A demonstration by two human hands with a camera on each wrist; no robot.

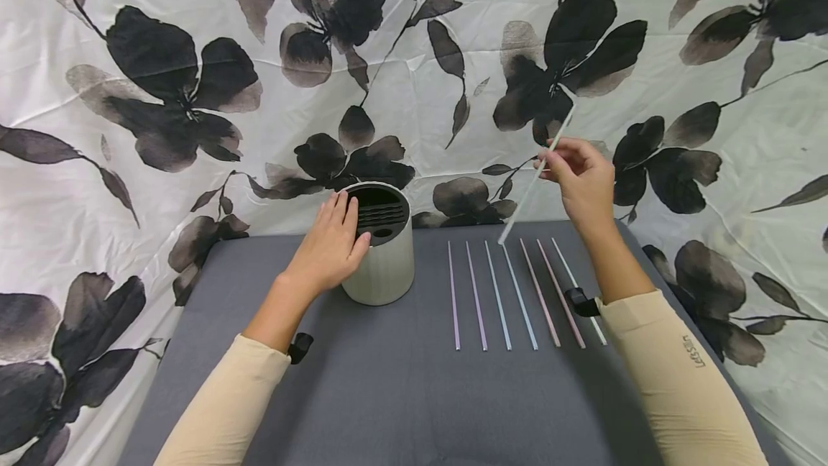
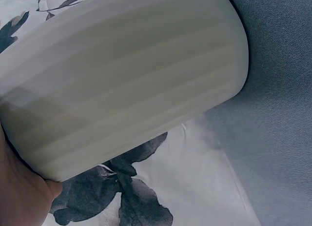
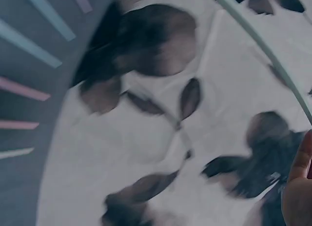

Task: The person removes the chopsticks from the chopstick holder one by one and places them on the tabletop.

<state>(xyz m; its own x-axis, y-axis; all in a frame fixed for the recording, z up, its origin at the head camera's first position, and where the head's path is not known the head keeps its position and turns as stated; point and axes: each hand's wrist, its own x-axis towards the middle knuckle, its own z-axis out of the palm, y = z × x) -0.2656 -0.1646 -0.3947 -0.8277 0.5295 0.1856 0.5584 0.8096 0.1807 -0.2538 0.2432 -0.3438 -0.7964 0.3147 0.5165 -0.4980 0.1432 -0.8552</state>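
Note:
In the head view my left hand (image 1: 326, 247) rests on the rim of a pale, upright cylindrical container (image 1: 382, 279), fingers extended over its top and thumb at the front. The container's dark top has several slots and a round hole. Its ribbed side (image 2: 126, 84) fills much of the left wrist view. My right hand (image 1: 582, 178) pinches a pale green straw (image 1: 520, 206), held tilted above the table's back edge, right of the container. Below it several straws lie in a row: purple (image 1: 453, 297), blue (image 1: 498, 297), pink (image 1: 540, 293) and one whitish (image 1: 566, 265).
A dark grey cloth covers the table (image 1: 388, 394). Behind it hangs a white curtain (image 1: 414, 121) with a dark floral print, close to the container and the straw. Black wrist straps (image 1: 300, 347) show on both arms.

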